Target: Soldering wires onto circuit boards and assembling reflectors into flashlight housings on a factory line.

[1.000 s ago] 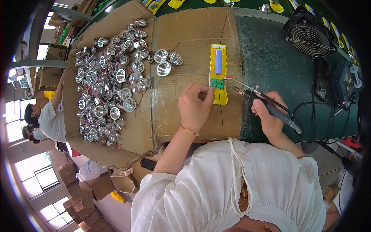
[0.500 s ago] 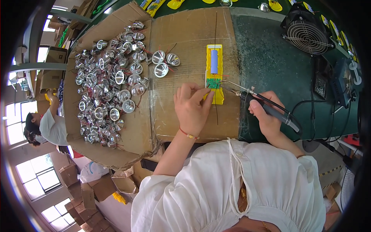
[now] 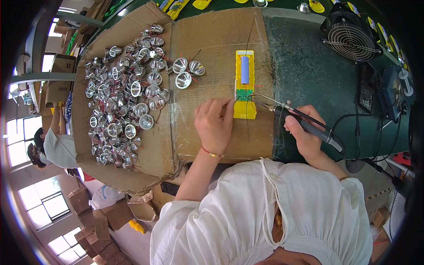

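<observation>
Flattened cardboard (image 3: 212, 44) covers the near half of a dark green workbench (image 3: 304, 57), and on it, at about twelve o'clock from the person's chest, lies a yellow holder (image 3: 244, 108) carrying a blue cylindrical cell (image 3: 244, 70) and a small green circuit board (image 3: 243, 94). Left hand (image 3: 215, 125) rests flat on the cardboard at the holder's eight o'clock, fingers together, their tips pressing the holder's edge beside the board. Right hand (image 3: 304, 134) sits at the holder's four o'clock, clamped around the handle of a soldering iron (image 3: 300, 120) whose thin tip reaches across to the green board. Three loose silver reflectors (image 3: 187, 72) with red wires lie at the holder's ten o'clock, and a large heap of reflectors (image 3: 121, 88) fills the cardboard further toward nine. At two o'clock a black fan (image 3: 349, 34) stands on the bench. Another person (image 3: 55, 148) shows far out at eight o'clock.
</observation>
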The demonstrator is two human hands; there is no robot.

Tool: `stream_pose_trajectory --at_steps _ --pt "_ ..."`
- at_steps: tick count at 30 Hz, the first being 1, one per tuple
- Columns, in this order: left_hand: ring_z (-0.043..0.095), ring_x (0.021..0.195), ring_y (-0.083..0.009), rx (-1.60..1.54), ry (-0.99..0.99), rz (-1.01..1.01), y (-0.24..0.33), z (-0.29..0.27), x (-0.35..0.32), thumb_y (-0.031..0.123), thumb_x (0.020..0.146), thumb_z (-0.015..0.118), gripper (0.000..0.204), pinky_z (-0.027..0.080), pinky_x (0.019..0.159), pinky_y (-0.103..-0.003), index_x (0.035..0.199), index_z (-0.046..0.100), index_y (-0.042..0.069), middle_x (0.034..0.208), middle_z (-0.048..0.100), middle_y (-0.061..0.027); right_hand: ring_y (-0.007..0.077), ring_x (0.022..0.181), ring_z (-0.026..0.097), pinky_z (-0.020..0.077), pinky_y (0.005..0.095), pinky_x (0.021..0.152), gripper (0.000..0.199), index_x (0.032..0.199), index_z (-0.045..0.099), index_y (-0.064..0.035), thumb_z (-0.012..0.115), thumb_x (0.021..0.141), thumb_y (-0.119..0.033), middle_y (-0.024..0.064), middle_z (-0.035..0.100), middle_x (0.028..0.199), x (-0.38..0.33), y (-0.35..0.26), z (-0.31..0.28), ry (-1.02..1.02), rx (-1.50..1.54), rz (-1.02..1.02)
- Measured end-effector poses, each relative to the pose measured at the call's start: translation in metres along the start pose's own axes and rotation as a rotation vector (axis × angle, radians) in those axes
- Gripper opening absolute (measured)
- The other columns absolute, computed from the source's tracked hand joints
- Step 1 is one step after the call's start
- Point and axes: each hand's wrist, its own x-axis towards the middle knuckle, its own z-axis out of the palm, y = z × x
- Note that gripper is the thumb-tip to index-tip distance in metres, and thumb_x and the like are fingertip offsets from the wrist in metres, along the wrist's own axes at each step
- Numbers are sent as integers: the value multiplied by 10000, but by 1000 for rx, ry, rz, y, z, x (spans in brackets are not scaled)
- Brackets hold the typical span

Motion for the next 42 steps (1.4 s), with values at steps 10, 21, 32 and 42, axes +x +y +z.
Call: stream_pose_trajectory --at_steps 10,21,32,42 --pt "564 621 -182 -334 -160 -308 3 7 1 55 711 671 74 453 546 -280 709 613 11 767 570 -93 47 564 514 412 202 502 152 810 553 1 667 769 -92 20 585 639 2 3 1 7 -133 -125" --pt "557 584 -164 -374 -167 -355 3 7 2 51 714 669 70 448 527 -265 720 627 -5 759 570 -89 62 574 534 428 210 519 140 817 549 -1 652 786 -89 39 594 646 0 3 2 17 -70 -65" --pt "575 605 -183 -429 -188 -414 10 3 7 64 713 668 73 463 558 -273 726 633 1 753 576 -94 76 627 555 448 210 564 145 862 534 7 635 801 -78 59 607 705 -2 2 -15 49 19 -43" --pt "594 524 -123 -283 -419 -477 -2 -18 21 105 765 624 107 461 504 -249 734 633 3 610 627 -73 86 591 555 447 238 543 178 856 518 -12 642 798 -127 53 613 687 2 10 -58 114 -121 -88"
